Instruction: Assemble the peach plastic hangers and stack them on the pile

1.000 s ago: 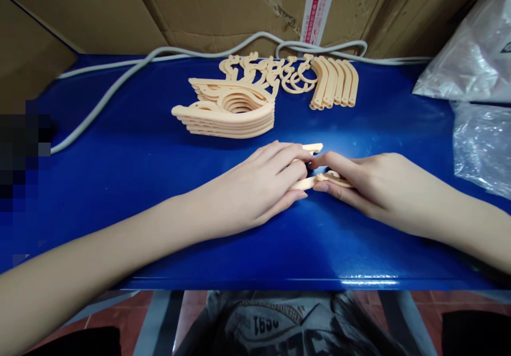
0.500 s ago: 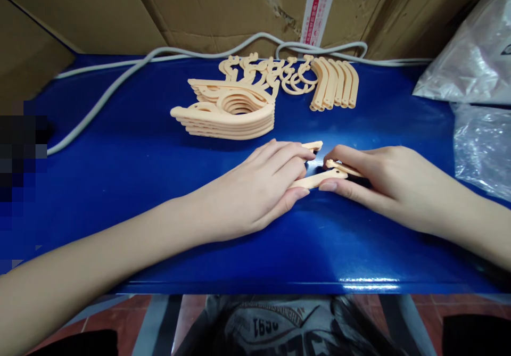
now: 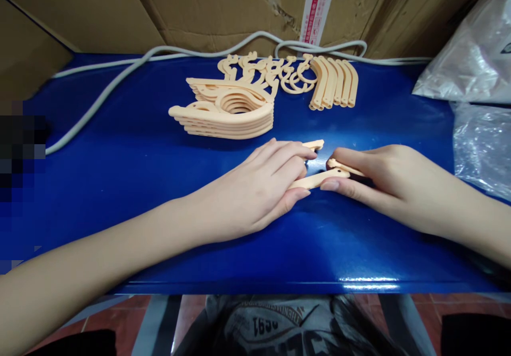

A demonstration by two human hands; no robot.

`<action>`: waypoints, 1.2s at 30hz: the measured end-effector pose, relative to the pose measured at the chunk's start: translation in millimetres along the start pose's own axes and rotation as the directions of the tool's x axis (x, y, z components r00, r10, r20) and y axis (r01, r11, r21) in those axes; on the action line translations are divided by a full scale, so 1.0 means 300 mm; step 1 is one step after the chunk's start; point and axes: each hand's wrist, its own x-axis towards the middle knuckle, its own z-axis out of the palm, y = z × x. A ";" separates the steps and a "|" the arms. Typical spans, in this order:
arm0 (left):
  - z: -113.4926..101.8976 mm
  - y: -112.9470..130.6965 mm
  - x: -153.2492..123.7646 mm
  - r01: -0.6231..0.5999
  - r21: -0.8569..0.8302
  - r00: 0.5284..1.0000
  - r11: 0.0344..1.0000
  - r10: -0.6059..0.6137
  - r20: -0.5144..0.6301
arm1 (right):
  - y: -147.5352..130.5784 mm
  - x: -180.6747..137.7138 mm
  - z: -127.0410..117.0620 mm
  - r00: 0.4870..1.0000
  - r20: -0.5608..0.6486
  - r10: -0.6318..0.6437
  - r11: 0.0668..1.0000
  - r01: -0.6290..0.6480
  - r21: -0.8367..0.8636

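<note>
My left hand (image 3: pixel 259 185) lies palm down on the blue table (image 3: pixel 131 148), fingers closed over a peach plastic hanger part (image 3: pixel 315 179) whose two ends stick out past the fingertips. My right hand (image 3: pixel 379 178) faces it from the right and pinches a small peach hook piece (image 3: pixel 339 165) against that part. The fingertips of both hands almost touch. Most of the held part is hidden under my left hand.
Behind my hands lies a stack of peach hanger bodies (image 3: pixel 227 114), a row of hook pieces (image 3: pixel 271 71) and a row of curved arms (image 3: pixel 335 82). A grey cable (image 3: pixel 112 87) runs along the back. Cardboard boxes (image 3: pixel 223 5) stand behind; plastic bags (image 3: pixel 475 79) sit at right.
My right hand drew back slightly to the right and lifted the hook piece, so the end of the hanger part now shows between the hands. My left hand stayed put.
</note>
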 end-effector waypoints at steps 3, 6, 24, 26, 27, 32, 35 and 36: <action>0.003 0.000 0.001 -0.010 0.001 1.000 1.000 0.010 -0.009 | -0.001 -0.001 0.000 1.000 0.004 0.017 1.000 -0.017 -0.004; 0.004 0.001 0.002 -0.012 -0.002 1.000 1.000 0.012 -0.020 | -0.001 -0.001 -0.001 1.000 0.011 0.028 1.000 -0.028 0.003; 0.000 0.002 0.000 -0.020 -0.008 0.999 1.000 0.020 -0.031 | 0.002 0.001 -0.004 0.996 0.051 0.066 0.989 -0.072 0.130; -0.003 0.005 0.002 -0.015 -0.021 0.999 1.000 0.015 -0.034 | 0.003 0.001 -0.003 0.996 0.060 0.059 0.987 -0.067 0.145; -0.004 0.006 0.002 -0.012 -0.024 0.999 1.000 0.011 -0.034 | 0.003 0.001 -0.002 0.996 0.065 0.058 0.987 -0.067 0.148; -0.005 0.004 0.001 -0.008 -0.012 1.000 1.000 0.007 -0.025 | 0.002 -0.001 0.000 0.995 0.070 0.069 0.988 -0.078 0.131; -0.004 0.001 -0.001 -0.009 -0.012 1.000 1.000 0.009 -0.020 | -0.002 -0.004 0.001 0.995 0.059 0.075 0.989 -0.082 0.125; -0.004 0.001 -0.001 -0.009 -0.011 1.000 1.000 0.009 -0.020 | -0.004 -0.004 0.001 0.995 0.056 0.077 0.989 -0.083 0.119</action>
